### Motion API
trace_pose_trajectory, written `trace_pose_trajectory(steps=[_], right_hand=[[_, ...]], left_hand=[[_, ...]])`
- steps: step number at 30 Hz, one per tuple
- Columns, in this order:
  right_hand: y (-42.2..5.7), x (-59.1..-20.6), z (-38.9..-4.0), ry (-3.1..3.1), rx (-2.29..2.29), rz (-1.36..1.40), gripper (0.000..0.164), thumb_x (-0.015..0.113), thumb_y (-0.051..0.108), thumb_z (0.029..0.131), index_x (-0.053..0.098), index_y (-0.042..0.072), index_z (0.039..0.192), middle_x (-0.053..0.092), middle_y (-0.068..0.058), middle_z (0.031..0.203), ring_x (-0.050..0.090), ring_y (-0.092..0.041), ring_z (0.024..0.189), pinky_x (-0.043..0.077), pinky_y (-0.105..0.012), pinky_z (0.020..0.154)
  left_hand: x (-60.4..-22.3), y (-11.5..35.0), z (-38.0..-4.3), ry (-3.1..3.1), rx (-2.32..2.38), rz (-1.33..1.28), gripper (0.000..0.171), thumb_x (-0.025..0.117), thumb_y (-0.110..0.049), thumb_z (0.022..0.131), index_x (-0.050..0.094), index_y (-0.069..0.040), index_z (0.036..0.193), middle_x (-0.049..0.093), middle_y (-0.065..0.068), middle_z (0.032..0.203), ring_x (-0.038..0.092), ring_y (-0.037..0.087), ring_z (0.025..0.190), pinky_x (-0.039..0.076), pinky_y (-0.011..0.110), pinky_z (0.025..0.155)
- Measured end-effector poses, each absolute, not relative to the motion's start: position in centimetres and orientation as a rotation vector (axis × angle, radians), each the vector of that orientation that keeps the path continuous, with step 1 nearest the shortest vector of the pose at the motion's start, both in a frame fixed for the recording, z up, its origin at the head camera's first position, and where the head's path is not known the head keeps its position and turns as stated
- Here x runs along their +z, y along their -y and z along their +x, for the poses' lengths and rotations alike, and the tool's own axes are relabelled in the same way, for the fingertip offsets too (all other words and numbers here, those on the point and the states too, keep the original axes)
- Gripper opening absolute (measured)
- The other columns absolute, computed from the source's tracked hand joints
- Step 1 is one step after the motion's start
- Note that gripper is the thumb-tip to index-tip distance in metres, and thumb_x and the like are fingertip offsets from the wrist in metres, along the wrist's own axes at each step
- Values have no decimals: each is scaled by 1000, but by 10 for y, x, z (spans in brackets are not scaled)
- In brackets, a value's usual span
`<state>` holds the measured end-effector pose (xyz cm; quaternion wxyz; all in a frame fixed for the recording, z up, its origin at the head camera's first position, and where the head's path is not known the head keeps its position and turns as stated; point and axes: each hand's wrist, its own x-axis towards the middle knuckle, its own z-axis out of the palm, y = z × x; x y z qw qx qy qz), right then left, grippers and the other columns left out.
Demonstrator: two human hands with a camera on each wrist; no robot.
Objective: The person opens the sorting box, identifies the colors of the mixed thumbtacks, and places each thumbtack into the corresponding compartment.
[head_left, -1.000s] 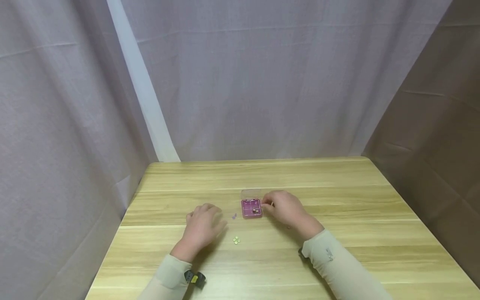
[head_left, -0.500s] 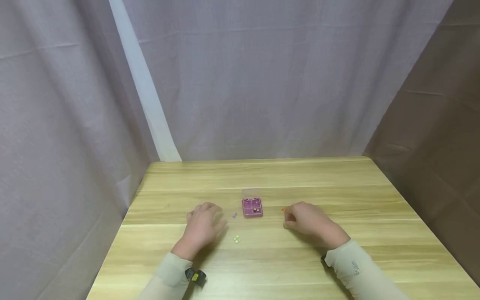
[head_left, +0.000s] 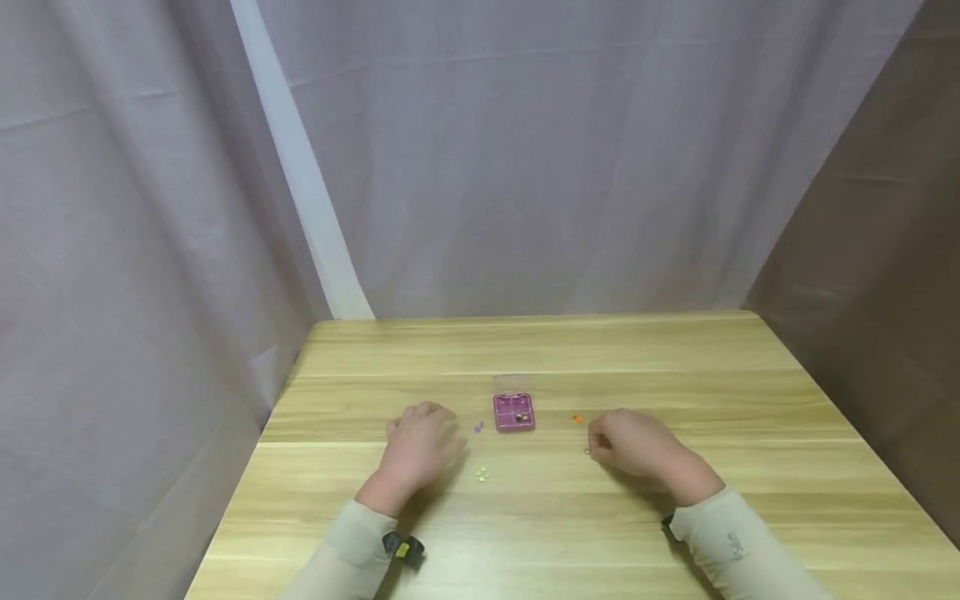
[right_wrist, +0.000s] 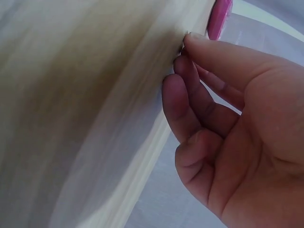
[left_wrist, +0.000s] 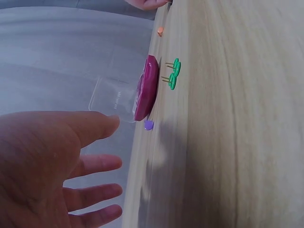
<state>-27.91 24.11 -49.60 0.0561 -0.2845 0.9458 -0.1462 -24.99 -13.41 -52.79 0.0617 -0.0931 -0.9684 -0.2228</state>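
Observation:
A small purple box (head_left: 514, 422) with compartments lies on the table, its clear lid (head_left: 512, 384) tipped back. Dark and pale thumbtacks (head_left: 521, 417) sit in its front right compartment. My right hand (head_left: 637, 443), to the box's right, pinches a small thumbtack (head_left: 588, 451) between thumb and fingertips, mostly hidden by them. Just beyond those fingers lie orange thumbtacks (head_left: 577, 419). On the other side, my left hand (head_left: 422, 446) hovers with fingers spread and relaxed, holding nothing. Purple thumbtacks (head_left: 478, 427) are near its fingertips; green thumbtacks (left_wrist: 174, 73) rest pins-up closer to me.
The wood-grain table (head_left: 570, 533) is bordered by grey curtains (head_left: 525, 167) at the back and sides. A white strip (head_left: 307, 167) runs down the curtain at back left. Black straps with small devices (head_left: 405, 550) circle the wrists.
From the box's right edge, my right hand has moved right and toward me, uncovering the orange thumbtacks, and now pinches a thumbtack. The left hand keeps its place; the head view shifted slightly.

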Motion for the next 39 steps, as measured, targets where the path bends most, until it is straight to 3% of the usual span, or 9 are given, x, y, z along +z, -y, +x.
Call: trace_pose_trajectory(steps=[6, 14, 39], right_hand=[[-241, -496, -282, -2847, -471, -906, 30, 85, 23, 95, 61, 27, 78, 52, 16, 70, 48, -5, 66, 46, -32, 65], [-236, -506, -275, -2816, -558, -941, 32, 74, 8, 101, 58, 23, 78, 45, 15, 67, 44, -2, 63, 42, -26, 62], [-235, -489, -286, -2835, -536, -912, 23, 74, 12, 105, 65, 21, 85, 54, 11, 74, 49, -9, 70, 45, -33, 68]], left_hand=[[-527, 134, -249, 2928, -657, -288, 46, 75, -46, 102, 73, -16, 137, 66, 9, 145, 58, 36, 135, 44, 68, 107], [-527, 135, -243, 2951, -622, -276, 46, 75, -47, 102, 73, -18, 138, 66, 8, 146, 57, 35, 137, 44, 68, 109], [-511, 143, -242, 2927, -676, -305, 46, 76, -43, 103, 72, -14, 139, 64, 13, 149, 55, 39, 139, 40, 69, 111]])
